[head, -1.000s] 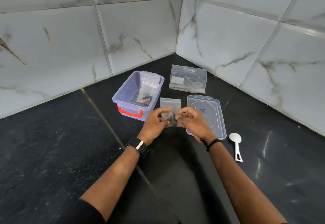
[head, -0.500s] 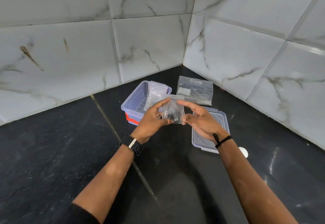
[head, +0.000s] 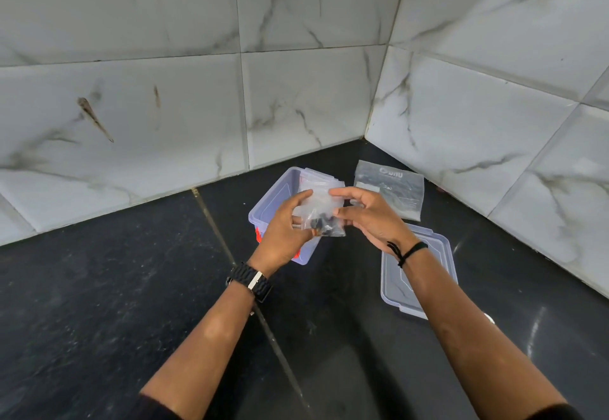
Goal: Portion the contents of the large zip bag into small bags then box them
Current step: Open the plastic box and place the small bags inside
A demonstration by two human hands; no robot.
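Note:
A small clear zip bag (head: 324, 213) with dark small parts at its bottom hangs above the open box, held between both hands. My left hand (head: 285, 233) grips its left side and my right hand (head: 365, 218) pinches its right edge. Below and behind it stands the clear lilac box (head: 275, 195) with a red handle, and other small bags (head: 321, 181) lean inside at its far end. The large zip bag (head: 390, 190) lies flat on the black floor near the corner. The box lid (head: 438, 253) lies to the right, partly under my right forearm.
White marble-look tiled walls meet in a corner just behind the box and the large bag. A white spoon (head: 490, 318) barely shows beside my right forearm. The floor is black tile with a grout line running from the left wall toward me.
Both hands lifted the small bag off the floor and carried it left and up, over the box. The camera tilted up, so the spoon is almost hidden.

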